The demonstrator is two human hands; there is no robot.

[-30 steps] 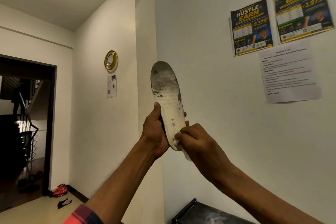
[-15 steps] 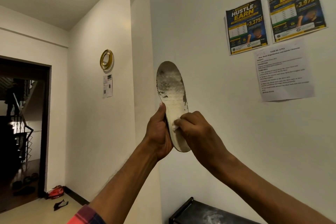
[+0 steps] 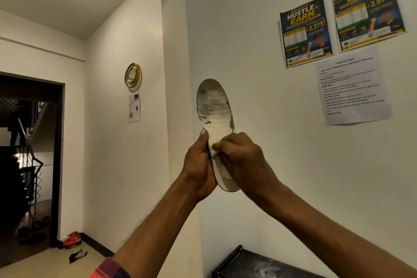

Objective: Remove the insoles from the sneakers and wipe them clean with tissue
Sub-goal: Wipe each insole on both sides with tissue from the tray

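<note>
I see the left hand (image 3: 198,165) curled round the insole (image 3: 214,108) at its heel (toe up, grimy); the right hand (image 3: 244,160) pinches tissue (image 3: 214,153) against its middle.

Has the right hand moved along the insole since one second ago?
Yes. Against the insole, steady in the left hand, the right hand with its tissue has climbed from the heel toward the toe.
</note>
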